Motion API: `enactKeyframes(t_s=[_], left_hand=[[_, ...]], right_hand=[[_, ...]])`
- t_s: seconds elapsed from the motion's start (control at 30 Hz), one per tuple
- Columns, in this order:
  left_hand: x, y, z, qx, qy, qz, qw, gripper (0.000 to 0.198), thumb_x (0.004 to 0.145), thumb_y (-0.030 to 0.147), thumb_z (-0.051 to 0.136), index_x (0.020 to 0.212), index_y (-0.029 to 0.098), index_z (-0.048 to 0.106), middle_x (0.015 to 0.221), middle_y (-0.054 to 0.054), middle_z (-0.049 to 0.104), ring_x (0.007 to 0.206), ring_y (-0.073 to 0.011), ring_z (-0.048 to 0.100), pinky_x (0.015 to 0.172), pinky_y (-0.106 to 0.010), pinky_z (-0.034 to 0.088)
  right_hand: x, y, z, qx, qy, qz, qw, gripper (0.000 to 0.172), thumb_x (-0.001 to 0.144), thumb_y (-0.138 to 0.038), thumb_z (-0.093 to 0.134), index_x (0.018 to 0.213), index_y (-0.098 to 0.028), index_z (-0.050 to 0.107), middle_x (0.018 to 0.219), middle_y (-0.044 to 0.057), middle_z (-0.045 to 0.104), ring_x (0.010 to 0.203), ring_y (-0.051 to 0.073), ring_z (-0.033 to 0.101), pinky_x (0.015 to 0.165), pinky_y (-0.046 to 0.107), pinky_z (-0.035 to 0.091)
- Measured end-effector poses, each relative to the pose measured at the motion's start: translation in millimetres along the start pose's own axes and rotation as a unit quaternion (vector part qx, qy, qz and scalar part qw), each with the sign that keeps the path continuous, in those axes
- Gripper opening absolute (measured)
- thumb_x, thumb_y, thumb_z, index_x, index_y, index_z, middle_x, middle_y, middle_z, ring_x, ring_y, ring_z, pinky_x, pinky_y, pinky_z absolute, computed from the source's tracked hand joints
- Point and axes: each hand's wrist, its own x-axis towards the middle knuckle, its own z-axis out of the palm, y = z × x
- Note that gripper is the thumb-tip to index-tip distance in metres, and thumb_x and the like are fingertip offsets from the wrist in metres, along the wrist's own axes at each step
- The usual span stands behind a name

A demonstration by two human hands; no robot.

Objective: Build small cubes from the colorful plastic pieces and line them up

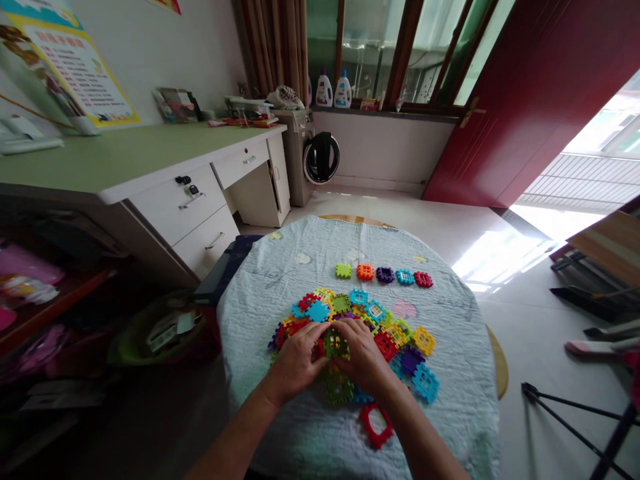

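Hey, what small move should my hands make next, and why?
I'd probably raise the green window piece clear of the pile: the left hand and right hand grip it from either side, partly covering its edges, and other pieces crowd around it, so lifting might expose those edges.

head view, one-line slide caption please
Left hand and right hand hold a green block at a colorful pile, with five blocks in a row beyond.

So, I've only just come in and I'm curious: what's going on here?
A person's left hand and right hand hold a green piece between them, over a colourful heap of similar pieces on a cloth-covered table. Beyond the heap lies a row of five pieces; a red frame lies nearer the person.
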Motion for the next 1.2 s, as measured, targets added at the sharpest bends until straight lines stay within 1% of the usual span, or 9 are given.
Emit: enactKeyframes(t_s=[0.13,0.33,0.47,0.57,0.73,0.87,1.07,1.13,1.2], left_hand=[[-0.8,-0.9,2.6,0.007,0.004,0.006,1.000,0.053,0.079,0.021,0.065,0.130,0.023,0.056,0.126,-0.008,0.064,0.118,-0.0225,0.059,0.105,-0.041,0.048],[-2.8,-7.0,6.4,0.012,0.015,0.004,1.000,0.048,0.078,0.025,0.067,0.126,0.021,0.059,0.126,-0.009,0.065,0.117,-0.0230,0.061,0.105,-0.041,0.049],[-1.2,-3.7,4.3,0.012,-0.003,0.010,1.000,0.047,0.079,0.027,0.067,0.124,0.021,0.059,0.124,-0.009,0.065,0.116,-0.0229,0.061,0.103,-0.039,0.049],[0.1,0.5,3.4,0.022,-0.015,0.011,1.000,0.048,0.080,0.026,0.064,0.128,0.022,0.056,0.125,-0.009,0.064,0.117,-0.0229,0.060,0.104,-0.040,0.048],[0.4,9.5,3.0,0.104,-0.026,-0.016,0.994,0.047,0.080,0.025,0.062,0.126,0.021,0.055,0.127,-0.009,0.062,0.119,-0.0247,0.056,0.106,-0.042,0.044],[1.5,19.0,0.7,0.196,-0.028,-0.042,0.979,0.032,0.078,0.028,0.063,0.109,0.022,0.062,0.115,-0.008,0.063,0.110,-0.0276,0.056,0.098,-0.043,0.044],[3.7,23.1,-1.5,0.200,-0.041,-0.025,0.979,0.026,0.074,0.031,0.065,0.099,0.021,0.064,0.104,-0.007,0.063,0.103,-0.0273,0.055,0.096,-0.044,0.042],[7.0,19.6,-6.0,0.187,-0.033,-0.015,0.982,0.027,0.074,0.032,0.066,0.099,0.021,0.065,0.104,-0.007,0.064,0.102,-0.0265,0.056,0.096,-0.043,0.042],[15.9,12.0,-15.4,0.181,-0.012,-0.007,0.983,0.031,0.071,0.030,0.067,0.101,0.021,0.065,0.107,-0.007,0.064,0.103,-0.0258,0.056,0.097,-0.042,0.042]], right_hand=[[-2.7,0.7,0.2,0.018,0.008,-0.001,1.000,0.051,0.071,-0.010,0.062,0.120,-0.024,0.055,0.119,0.006,0.060,0.109,0.023,0.051,0.096,0.039,0.040],[-5.0,1.2,-2.0,0.016,0.000,0.008,1.000,0.058,0.070,-0.011,0.062,0.126,-0.021,0.053,0.123,0.008,0.061,0.111,0.024,0.049,0.098,0.040,0.039],[-5.0,-1.0,-5.5,-0.004,-0.018,0.020,1.000,0.050,0.071,-0.016,0.064,0.120,-0.021,0.057,0.113,0.006,0.063,0.105,0.024,0.050,0.093,0.038,0.041],[-4.8,-2.2,-7.0,-0.025,-0.024,0.022,0.999,0.048,0.072,-0.017,0.063,0.119,-0.022,0.057,0.112,0.006,0.062,0.104,0.023,0.050,0.092,0.037,0.040],[-3.8,-5.7,-9.3,-0.071,-0.050,0.031,0.996,0.042,0.075,-0.020,0.064,0.116,-0.022,0.057,0.114,0.007,0.061,0.107,0.023,0.048,0.092,0.037,0.038],[-3.3,-13.6,-12.5,-0.097,-0.071,0.033,0.992,0.033,0.077,-0.018,0.061,0.110,-0.022,0.058,0.114,0.007,0.061,0.108,0.024,0.047,0.094,0.036,0.038],[-3.2,-18.0,-17.3,-0.082,-0.086,0.022,0.993,0.042,0.076,-0.016,0.061,0.117,-0.022,0.057,0.114,0.007,0.062,0.108,0.024,0.050,0.095,0.038,0.040],[-5.0,-6.8,-27.4,-0.060,-0.069,0.010,0.996,0.052,0.076,-0.021,0.064,0.126,-0.023,0.053,0.124,0.008,0.059,0.116,0.025,0.048,0.100,0.040,0.039],[-8.6,16.3,-44.4,-0.042,-0.022,0.014,0.999,0.063,0.076,-0.028,0.066,0.135,-0.023,0.046,0.135,0.010,0.052,0.124,0.026,0.045,0.105,0.042,0.037]])
